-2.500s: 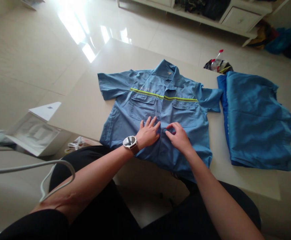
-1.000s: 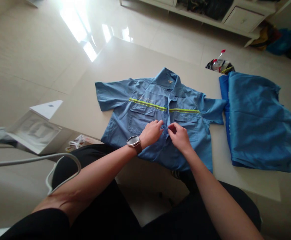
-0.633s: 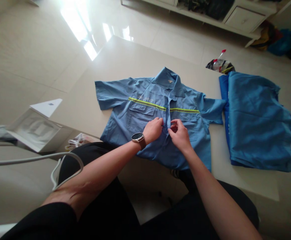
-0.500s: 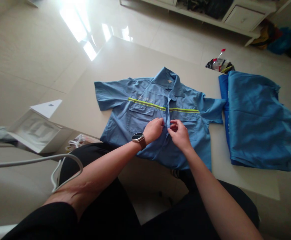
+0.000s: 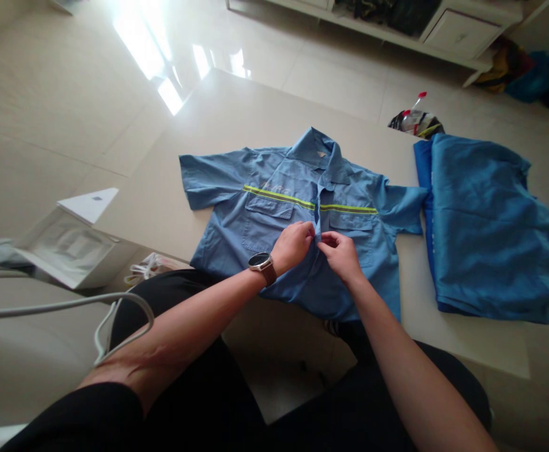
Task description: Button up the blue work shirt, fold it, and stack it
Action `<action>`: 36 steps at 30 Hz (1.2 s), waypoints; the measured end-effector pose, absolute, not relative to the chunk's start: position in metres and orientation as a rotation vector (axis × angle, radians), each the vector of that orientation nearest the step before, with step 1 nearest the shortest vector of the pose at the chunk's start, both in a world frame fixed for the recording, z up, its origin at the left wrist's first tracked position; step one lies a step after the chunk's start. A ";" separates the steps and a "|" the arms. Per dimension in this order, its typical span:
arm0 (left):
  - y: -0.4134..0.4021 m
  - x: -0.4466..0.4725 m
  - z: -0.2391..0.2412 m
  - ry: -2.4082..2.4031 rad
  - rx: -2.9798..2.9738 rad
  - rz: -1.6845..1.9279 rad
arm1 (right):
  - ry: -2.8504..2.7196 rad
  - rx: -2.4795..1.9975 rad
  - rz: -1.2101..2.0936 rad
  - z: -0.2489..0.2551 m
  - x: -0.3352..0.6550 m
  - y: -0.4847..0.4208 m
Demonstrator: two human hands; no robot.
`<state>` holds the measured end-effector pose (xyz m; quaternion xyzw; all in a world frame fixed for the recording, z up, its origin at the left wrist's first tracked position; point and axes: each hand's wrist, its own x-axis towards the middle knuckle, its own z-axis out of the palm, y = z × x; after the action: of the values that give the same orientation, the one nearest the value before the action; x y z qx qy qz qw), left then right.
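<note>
A blue short-sleeved shirt [image 5: 274,220] lies front side up on the pale table, its collar pointing away from me. A yellow-green and grey stripe crosses its chest above two flap pockets. My left hand [image 5: 294,246], with a watch [image 5: 260,261] on the wrist, pinches the shirt's front opening from the left. From the right, my right hand [image 5: 340,252] pinches the same front edge between thumb and fingers. The fingertips of both hands almost meet at the middle of the shirt. Any button between them is too small to make out.
Folded blue clothes [image 5: 494,226] are stacked on the table [image 5: 199,119] at the right, touching the shirt's sleeve. A bin [image 5: 416,122] with bottles stands beyond the table. At the left are an open white box [image 5: 74,242] and a grey cable [image 5: 67,306] near my arm.
My right hand's fingers have closed in on the front edge, and my left fingertips have shifted slightly right toward them. The shirt lies almost as before.
</note>
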<state>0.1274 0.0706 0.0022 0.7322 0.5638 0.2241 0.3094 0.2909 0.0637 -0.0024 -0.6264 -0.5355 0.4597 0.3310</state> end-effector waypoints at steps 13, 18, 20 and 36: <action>0.071 0.133 0.018 1.475 1.482 0.732 | -1.577 -1.610 0.946 0.001 0.290 0.060; 0.070 0.133 0.017 1.417 1.319 0.751 | -1.675 -1.601 0.840 0.007 0.286 0.058; 0.070 0.132 0.013 1.418 1.302 0.761 | -1.684 -1.608 0.828 0.009 0.285 0.057; 0.073 0.133 -0.003 1.403 1.223 0.854 | -1.582 -1.663 0.871 0.012 0.282 0.056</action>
<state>0.1333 0.0734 -0.0031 0.5102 0.5852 0.3561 0.5200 0.2817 0.0564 0.0118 -0.6378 -0.6067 0.3342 0.3368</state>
